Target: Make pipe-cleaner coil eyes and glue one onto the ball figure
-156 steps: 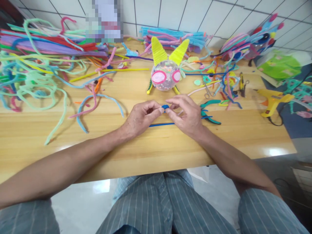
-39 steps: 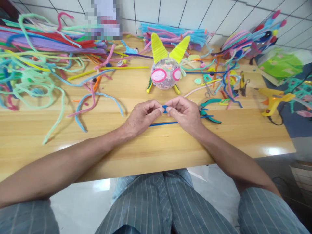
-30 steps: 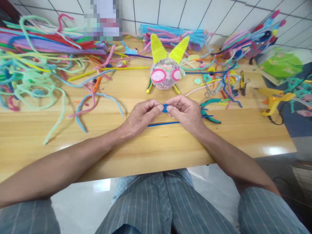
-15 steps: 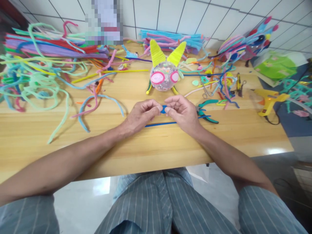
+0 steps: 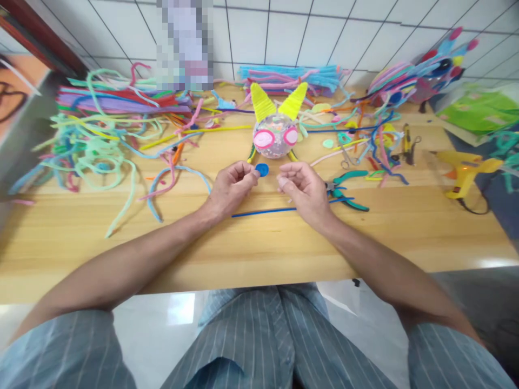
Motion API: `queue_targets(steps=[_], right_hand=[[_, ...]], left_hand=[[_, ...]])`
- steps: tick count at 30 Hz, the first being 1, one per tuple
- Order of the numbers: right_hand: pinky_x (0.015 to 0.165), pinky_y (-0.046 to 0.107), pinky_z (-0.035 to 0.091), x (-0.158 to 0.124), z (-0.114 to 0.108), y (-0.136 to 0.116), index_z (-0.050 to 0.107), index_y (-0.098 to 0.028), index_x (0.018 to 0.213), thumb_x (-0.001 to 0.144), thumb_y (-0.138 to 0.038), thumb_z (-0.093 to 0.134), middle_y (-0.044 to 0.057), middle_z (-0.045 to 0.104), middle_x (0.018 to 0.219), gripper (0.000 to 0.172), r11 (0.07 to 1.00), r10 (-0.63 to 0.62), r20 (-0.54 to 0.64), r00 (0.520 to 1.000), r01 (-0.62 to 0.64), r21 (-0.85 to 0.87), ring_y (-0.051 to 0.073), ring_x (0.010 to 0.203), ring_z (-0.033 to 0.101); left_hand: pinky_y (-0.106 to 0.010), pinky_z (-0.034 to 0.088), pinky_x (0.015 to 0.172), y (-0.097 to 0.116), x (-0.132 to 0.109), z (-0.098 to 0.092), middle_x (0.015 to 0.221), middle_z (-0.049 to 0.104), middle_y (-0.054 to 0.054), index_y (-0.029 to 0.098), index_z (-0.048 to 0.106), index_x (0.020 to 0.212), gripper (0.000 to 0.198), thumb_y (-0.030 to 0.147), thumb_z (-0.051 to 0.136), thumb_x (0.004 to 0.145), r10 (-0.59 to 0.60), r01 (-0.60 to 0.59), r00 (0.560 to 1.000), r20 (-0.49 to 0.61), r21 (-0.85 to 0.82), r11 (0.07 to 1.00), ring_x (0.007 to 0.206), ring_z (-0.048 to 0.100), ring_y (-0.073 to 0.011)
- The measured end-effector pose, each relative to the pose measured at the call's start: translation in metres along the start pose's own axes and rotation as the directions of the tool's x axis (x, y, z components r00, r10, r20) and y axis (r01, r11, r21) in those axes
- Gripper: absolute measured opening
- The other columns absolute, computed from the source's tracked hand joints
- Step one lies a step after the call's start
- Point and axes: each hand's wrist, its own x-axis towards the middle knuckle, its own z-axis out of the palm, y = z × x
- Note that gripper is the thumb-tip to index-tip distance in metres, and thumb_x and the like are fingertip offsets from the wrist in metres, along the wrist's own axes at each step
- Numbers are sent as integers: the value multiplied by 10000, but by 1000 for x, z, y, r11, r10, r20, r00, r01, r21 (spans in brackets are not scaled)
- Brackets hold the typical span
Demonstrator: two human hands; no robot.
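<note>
Between thumb and fingers, my left hand [image 5: 234, 186] pinches a small blue disc [image 5: 262, 170] that looks like a coiled pipe cleaner. My right hand [image 5: 304, 189] is a short way to the right, its fingers loosely curled and apart, holding nothing. Just beyond both hands stands a clear ball figure [image 5: 279, 146] with yellow ears [image 5: 263, 101] and pink-rimmed oval eyes. On the table below the hands lies a straight blue pipe cleaner [image 5: 263, 212], partly hidden by my right hand. Green-handled pliers [image 5: 351, 175] lie right of that hand.
Loose pipe cleaners [image 5: 97, 167] and bundles [image 5: 121, 102] cover the left. Another bundle [image 5: 292, 78] lies against the tiled wall. Scissors [image 5: 346, 156], a yellow glue gun [image 5: 462, 170] with its cord, a green package [image 5: 474, 111] and a second colourful figure [image 5: 430, 75] occupy the right.
My right hand has let go of the blue disc and moved apart to the right. My left hand keeps the disc, now facing up in fuller view. The camera view has shifted slightly.
</note>
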Motion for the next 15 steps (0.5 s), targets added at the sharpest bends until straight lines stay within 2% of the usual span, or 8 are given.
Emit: queue_targets(steps=[5,7,9,12,15], right_hand=[[701,282,549,-2,-1,-5,656,-213,1137,930,-371,698,40,756,1020,263,989,-84,15,996,85,-118,145,806,700],[670,279,529,-2,-1,-9,663,-213,1115,928,-350,682,40,764,998,232,984,-89,25,996,92,-154,152,794,704],[640,272,511,-3,-1,-11,667,-211,1097,930,-339,671,43,768,978,210,978,-90,37,995,95,-183,157,788,708],[611,264,494,-4,0,-13,668,-207,1077,934,-319,664,45,771,971,182,970,-109,48,993,117,-215,157,778,706],[601,266,498,-5,-1,-15,674,-209,1061,935,-298,663,42,772,959,154,962,-136,60,989,146,-232,158,763,703]], left_hand=[[-239,358,496,18,13,-17,633,557,39,211,578,765,291,447,742,810,32,-25,991,-129,53,998,504,445,-89],[-241,354,496,27,21,-30,645,580,25,208,587,746,296,453,741,806,23,-9,991,-131,108,994,506,464,-91],[-249,348,501,34,29,-44,637,592,15,207,601,723,299,457,751,787,-7,25,996,-86,215,976,511,479,-102],[-269,342,536,35,39,-66,603,590,9,210,635,703,248,424,719,796,-70,72,997,-20,456,887,536,493,-129],[-298,316,576,32,46,-85,577,571,3,213,647,654,229,378,705,803,-102,92,995,-23,657,749,564,471,-156]])
